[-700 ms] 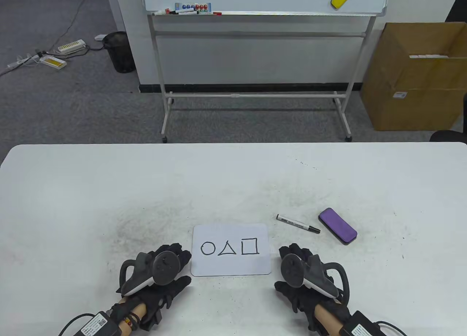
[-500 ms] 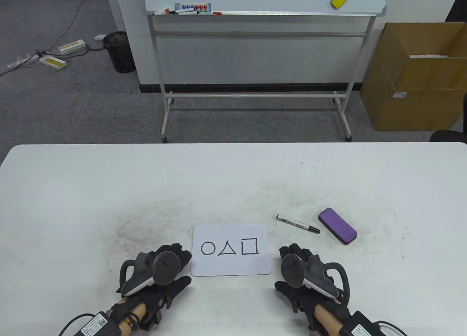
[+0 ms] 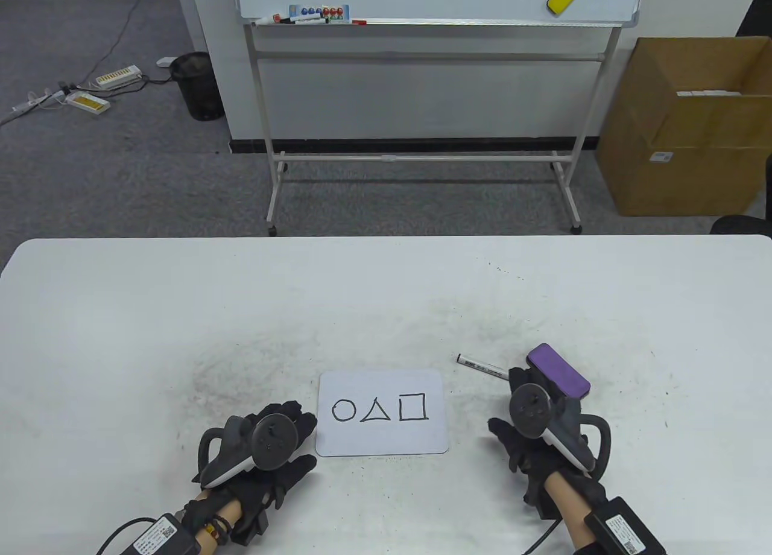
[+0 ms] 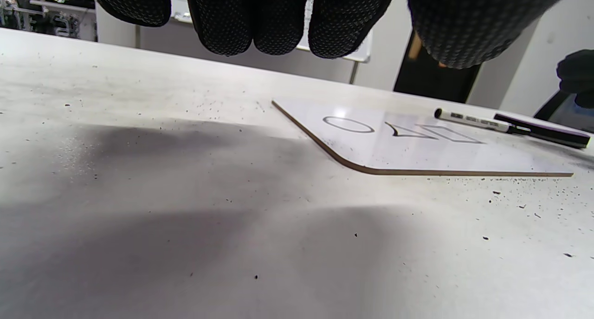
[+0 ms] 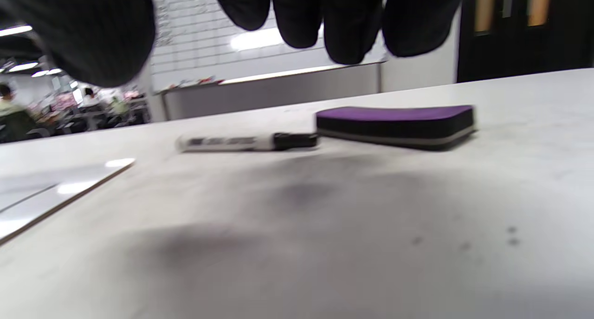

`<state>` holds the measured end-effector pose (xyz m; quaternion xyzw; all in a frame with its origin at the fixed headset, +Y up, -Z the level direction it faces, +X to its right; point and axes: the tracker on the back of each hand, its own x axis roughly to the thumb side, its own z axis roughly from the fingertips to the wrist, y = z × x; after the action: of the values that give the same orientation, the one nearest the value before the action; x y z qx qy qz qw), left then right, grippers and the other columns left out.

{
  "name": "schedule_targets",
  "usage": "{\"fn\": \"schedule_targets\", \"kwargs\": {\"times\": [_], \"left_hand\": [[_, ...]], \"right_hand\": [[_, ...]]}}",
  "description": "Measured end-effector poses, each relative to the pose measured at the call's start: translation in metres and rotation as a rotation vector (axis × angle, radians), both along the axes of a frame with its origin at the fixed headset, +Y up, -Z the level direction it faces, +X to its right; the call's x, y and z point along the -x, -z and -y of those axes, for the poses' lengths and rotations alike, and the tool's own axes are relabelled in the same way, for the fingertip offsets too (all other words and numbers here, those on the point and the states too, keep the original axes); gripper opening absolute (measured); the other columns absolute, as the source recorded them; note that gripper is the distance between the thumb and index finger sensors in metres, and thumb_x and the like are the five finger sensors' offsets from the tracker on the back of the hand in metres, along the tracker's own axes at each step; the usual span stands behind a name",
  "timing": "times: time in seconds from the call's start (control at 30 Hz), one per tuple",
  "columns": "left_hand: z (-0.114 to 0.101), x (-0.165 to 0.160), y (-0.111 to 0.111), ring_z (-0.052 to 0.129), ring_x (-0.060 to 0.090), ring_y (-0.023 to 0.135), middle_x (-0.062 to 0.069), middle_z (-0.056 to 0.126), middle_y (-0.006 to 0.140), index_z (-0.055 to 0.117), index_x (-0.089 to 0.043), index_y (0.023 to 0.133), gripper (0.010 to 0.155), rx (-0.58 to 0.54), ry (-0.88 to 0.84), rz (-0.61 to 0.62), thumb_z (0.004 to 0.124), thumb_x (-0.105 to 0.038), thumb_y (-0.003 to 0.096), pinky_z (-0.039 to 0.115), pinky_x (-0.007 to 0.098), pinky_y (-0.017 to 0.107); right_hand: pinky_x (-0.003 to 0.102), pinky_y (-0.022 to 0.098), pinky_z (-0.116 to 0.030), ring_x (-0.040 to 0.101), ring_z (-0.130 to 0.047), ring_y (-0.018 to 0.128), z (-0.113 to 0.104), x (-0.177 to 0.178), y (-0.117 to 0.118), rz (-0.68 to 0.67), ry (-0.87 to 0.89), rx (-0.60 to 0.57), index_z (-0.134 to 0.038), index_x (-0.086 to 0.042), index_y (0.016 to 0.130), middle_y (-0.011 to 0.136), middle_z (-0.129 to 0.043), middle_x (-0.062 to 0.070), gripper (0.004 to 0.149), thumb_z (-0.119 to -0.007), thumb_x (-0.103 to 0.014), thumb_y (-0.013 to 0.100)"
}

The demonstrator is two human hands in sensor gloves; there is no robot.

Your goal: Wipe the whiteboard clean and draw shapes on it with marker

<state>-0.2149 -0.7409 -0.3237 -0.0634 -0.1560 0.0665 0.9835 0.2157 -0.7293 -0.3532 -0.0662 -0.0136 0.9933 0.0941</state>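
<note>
The right hand (image 3: 534, 425) had advanced from beside the whiteboard (image 3: 382, 412) toward the eraser (image 3: 558, 371), fingers relaxed, grasping nothing; the left hand (image 3: 265, 452) rested flat, empty, ready to steady it.

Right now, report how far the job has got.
Nothing is done yet: the board still shows a circle, triangle and square. In hand: the right hand is over the eraser, not gripping it. The left hand rests beside the board. Left: wiping, then drawing with the marker.
</note>
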Motion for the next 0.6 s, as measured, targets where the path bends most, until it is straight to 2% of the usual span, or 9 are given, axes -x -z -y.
{"fn": "schedule_targets", "kwargs": {"times": [0.17,0.4,0.6], "left_hand": [[0.000,0.001,0.001,0.060,0.038,0.109,0.008,0.054,0.116,0.062,-0.028,0.102,0.072,0.004,0.000,-0.006,0.073,-0.055,0.0364,0.054,0.066,0.075],[0.002,0.003,0.003,0.060,0.037,0.109,0.007,0.054,0.116,0.062,-0.028,0.102,0.072,0.018,0.009,-0.015,0.073,-0.055,0.0365,0.054,0.066,0.075],[0.005,0.003,0.004,0.060,0.037,0.109,0.007,0.054,0.116,0.062,-0.028,0.102,0.072,0.030,0.019,-0.016,0.073,-0.055,0.0365,0.054,0.066,0.075]], "right_hand": [[0.057,0.072,-0.061,0.041,-0.061,0.107,0.004,-0.032,0.019,0.114,-0.007,0.018,-0.041,-0.021,0.108,0.114,-0.047,0.011,0.093,-0.082,-0.058,0.033],[0.057,0.072,-0.060,0.041,-0.060,0.107,0.016,-0.056,0.041,0.191,-0.023,0.086,-0.040,-0.022,0.108,0.115,-0.048,0.010,0.094,-0.083,-0.059,0.033],[0.057,0.071,-0.061,0.041,-0.062,0.106,0.026,-0.069,0.050,0.229,-0.046,0.129,-0.043,-0.022,0.108,0.114,-0.050,0.010,0.092,-0.084,-0.057,0.033]]}}
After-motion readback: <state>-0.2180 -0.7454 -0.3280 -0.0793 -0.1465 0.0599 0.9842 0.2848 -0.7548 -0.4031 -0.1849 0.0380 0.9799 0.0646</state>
